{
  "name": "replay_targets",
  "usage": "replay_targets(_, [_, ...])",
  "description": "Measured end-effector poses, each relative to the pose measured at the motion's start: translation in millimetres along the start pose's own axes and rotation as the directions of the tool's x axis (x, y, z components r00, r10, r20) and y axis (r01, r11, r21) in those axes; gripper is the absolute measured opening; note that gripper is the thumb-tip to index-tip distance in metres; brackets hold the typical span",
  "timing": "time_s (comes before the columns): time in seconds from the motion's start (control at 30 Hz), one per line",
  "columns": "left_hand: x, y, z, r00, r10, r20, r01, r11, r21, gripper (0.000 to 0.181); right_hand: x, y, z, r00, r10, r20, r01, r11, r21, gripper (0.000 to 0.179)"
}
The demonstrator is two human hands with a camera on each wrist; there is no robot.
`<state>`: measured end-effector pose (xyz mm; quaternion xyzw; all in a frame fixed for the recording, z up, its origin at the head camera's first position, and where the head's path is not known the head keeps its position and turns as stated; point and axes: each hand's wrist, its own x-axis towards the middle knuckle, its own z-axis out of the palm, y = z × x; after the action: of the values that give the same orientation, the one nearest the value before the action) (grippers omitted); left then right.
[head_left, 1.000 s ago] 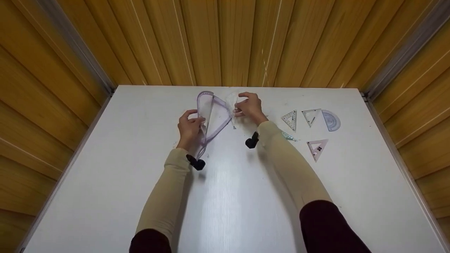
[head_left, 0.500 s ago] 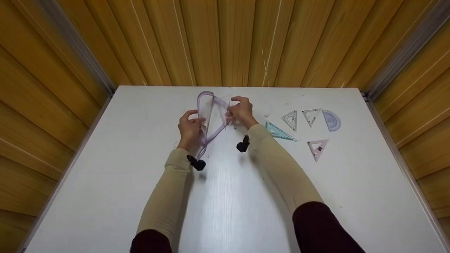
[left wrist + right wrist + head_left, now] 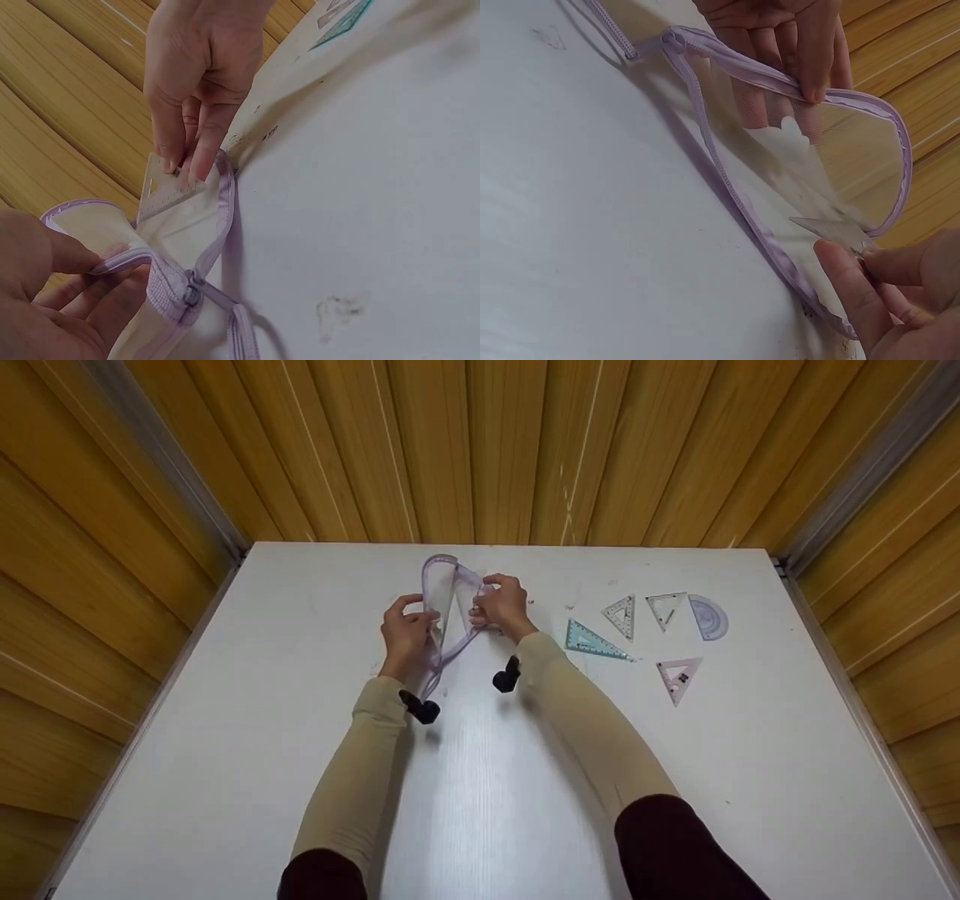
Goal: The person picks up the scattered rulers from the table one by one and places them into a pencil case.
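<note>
A see-through mesh zip pouch (image 3: 457, 646) with lilac trim stands with its mouth spread at the back middle of the table. My left hand (image 3: 405, 631) pinches the pouch's left edge between thumb and fingers. At the opposite side of the mouth, my right hand (image 3: 502, 606) holds a clear set square (image 3: 166, 196) by its edge. In the right wrist view the tip of that set square (image 3: 832, 229) points in between the pouch's two zip edges. The zip slider (image 3: 193, 291) sits at the near end of the opening.
To the right lie a teal set square (image 3: 589, 642), two clear set squares (image 3: 627, 622) (image 3: 664, 607), a bluish protractor (image 3: 708, 617) and a pink set square (image 3: 677, 679). They rest on a white table (image 3: 480, 780) with a wood-panelled wall (image 3: 495, 450) behind.
My right hand has moved left with the clear set square, from beside the pouch to its mouth, uncovering the teal set square. My left hand and the pouch have stayed in place.
</note>
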<state>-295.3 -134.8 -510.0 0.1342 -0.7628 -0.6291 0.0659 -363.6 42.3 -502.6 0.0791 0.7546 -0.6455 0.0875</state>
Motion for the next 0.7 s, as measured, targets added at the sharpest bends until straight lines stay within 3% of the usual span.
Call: replay_targets(0.7, [0.0,-0.1,0.6,1.0,0.009,-0.019,-0.009,1.0,-0.024,0.037,-5.4,5,19,0.998,0.056,-0.04,-0.054,0.996,0.067,0.052])
